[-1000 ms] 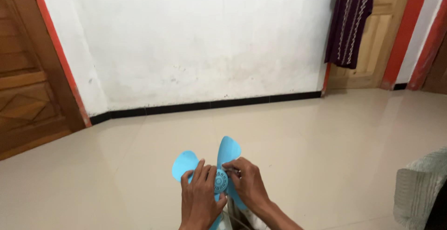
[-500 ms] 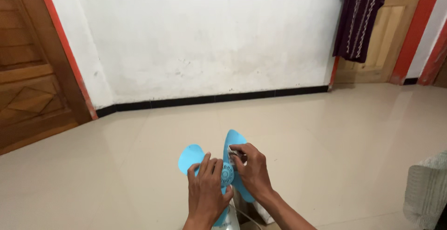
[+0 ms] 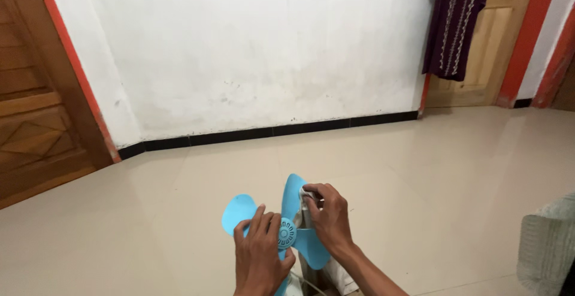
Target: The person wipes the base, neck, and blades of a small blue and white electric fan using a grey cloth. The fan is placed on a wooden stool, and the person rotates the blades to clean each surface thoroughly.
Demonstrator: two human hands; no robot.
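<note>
1. Fan blade (image 3: 239,212): light blue, plain.
2. Floor (image 3: 419,170): glossy beige tile.
3. Wall (image 3: 251,50): white, black skirting.
4. Hanging cloth (image 3: 453,23): dark purple, pale zigzag stripes.
5. Door frame (image 3: 527,38): red-orange.
6. Door (image 3: 30,116): brown wood.

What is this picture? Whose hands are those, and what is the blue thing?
The camera sits on a person's head and looks down, so the two hands at the bottom are that person's own. The left hand holds a light blue fan blade, the spinning part of a fan, near its round middle. The right hand presses a small pale thing, maybe a cloth, against the upper blade; it is too small to be sure. Below is a shiny beige tiled floor. Behind are a white wall, wooden doors and a dark purple cloth hanging up.
</note>
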